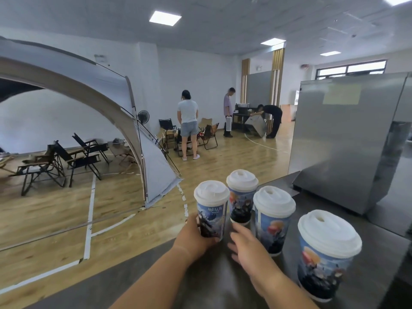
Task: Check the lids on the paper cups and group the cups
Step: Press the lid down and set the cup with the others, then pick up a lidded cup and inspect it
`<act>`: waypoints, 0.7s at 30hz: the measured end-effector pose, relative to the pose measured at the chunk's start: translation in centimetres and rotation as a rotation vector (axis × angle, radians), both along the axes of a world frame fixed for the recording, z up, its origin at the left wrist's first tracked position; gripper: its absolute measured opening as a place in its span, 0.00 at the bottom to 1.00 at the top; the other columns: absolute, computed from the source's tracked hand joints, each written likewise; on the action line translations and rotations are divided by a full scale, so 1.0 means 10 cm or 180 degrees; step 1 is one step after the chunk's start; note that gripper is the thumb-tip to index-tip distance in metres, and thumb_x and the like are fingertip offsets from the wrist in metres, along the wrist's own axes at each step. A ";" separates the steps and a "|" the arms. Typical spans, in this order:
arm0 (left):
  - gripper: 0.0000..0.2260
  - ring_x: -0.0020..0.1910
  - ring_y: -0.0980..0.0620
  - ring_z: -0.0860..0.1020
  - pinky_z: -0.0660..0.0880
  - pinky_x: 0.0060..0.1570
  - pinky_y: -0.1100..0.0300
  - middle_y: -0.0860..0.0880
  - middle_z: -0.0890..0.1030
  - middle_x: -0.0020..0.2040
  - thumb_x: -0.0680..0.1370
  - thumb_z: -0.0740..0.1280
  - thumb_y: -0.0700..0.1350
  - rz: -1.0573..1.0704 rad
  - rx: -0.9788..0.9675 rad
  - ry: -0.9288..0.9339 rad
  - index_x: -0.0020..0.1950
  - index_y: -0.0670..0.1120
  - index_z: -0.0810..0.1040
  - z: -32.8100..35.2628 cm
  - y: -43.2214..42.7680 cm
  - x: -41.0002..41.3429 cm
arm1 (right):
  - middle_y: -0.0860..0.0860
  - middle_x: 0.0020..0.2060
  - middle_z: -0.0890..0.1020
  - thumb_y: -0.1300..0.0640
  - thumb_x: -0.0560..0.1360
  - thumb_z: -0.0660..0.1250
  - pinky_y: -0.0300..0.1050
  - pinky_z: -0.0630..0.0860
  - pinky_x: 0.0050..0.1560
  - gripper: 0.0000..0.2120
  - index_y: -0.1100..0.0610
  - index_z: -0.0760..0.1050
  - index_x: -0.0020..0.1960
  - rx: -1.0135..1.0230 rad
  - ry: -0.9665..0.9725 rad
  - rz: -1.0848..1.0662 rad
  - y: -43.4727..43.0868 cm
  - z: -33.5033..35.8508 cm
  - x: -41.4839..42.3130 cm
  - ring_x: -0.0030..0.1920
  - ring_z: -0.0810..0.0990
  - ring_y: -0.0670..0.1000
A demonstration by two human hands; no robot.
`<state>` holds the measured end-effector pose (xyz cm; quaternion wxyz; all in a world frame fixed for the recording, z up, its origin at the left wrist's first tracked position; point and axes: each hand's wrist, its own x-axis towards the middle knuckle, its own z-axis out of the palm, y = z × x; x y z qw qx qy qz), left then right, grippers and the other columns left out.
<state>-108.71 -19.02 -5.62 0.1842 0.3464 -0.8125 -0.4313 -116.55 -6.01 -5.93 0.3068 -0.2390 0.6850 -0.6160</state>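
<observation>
Several blue printed paper cups with white lids stand on a dark counter (pixel 223 277). My left hand (pixel 196 235) grips the leftmost cup (pixel 211 210) low on its side, near the counter's far edge. A second cup (pixel 242 197) stands just behind and to the right of it. A third cup (pixel 273 219) stands right of my right hand (pixel 247 250), whose fingers are spread and relaxed between the cups, holding nothing. The fourth cup (pixel 325 253) is nearest, at the right. All lids look seated.
A large steel machine (pixel 347 139) stands on the counter at the back right. Beyond the counter's edge lies a wooden floor with a tent (pixel 89 90), folding chairs (pixel 66 161) and three people (pixel 188 123) standing far off.
</observation>
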 end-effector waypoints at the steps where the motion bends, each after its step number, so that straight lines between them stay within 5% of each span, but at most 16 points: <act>1: 0.34 0.64 0.51 0.75 0.71 0.59 0.61 0.52 0.76 0.64 0.69 0.77 0.47 -0.0042 0.0034 -0.0013 0.69 0.49 0.63 0.01 0.01 0.04 | 0.44 0.56 0.76 0.57 0.82 0.56 0.52 0.70 0.68 0.14 0.43 0.69 0.64 0.0050 -0.0016 0.0027 0.03 -0.01 0.02 0.59 0.77 0.49; 5: 0.43 0.70 0.50 0.68 0.66 0.61 0.63 0.45 0.68 0.72 0.72 0.75 0.46 0.0002 0.0184 -0.0067 0.78 0.47 0.52 0.05 0.02 0.46 | 0.49 0.50 0.81 0.60 0.80 0.60 0.45 0.77 0.51 0.09 0.51 0.75 0.55 0.0290 0.0150 0.0105 0.06 -0.01 0.24 0.49 0.81 0.48; 10: 0.33 0.62 0.58 0.71 0.64 0.60 0.70 0.50 0.71 0.67 0.73 0.73 0.48 0.0074 -0.0033 -0.0197 0.74 0.49 0.62 0.09 -0.08 1.67 | 0.50 0.46 0.83 0.62 0.78 0.62 0.38 0.72 0.35 0.07 0.53 0.76 0.53 0.0472 0.0336 0.0766 -0.26 0.09 0.99 0.40 0.80 0.46; 16: 0.22 0.63 0.61 0.72 0.69 0.66 0.62 0.59 0.73 0.62 0.73 0.72 0.52 0.0602 -0.0105 0.0007 0.63 0.62 0.67 0.35 -0.17 3.88 | 0.52 0.49 0.82 0.61 0.79 0.62 0.38 0.71 0.35 0.05 0.53 0.75 0.52 0.0402 0.0669 0.1884 -0.89 0.37 2.68 0.40 0.79 0.46; 21: 0.18 0.58 0.62 0.77 0.75 0.58 0.64 0.59 0.78 0.58 0.72 0.75 0.51 0.1590 -0.0116 0.0335 0.57 0.63 0.73 0.38 -0.02 6.34 | 0.54 0.51 0.83 0.60 0.79 0.62 0.40 0.73 0.36 0.07 0.53 0.76 0.54 0.0237 0.0818 0.2620 -1.34 0.45 4.76 0.41 0.81 0.46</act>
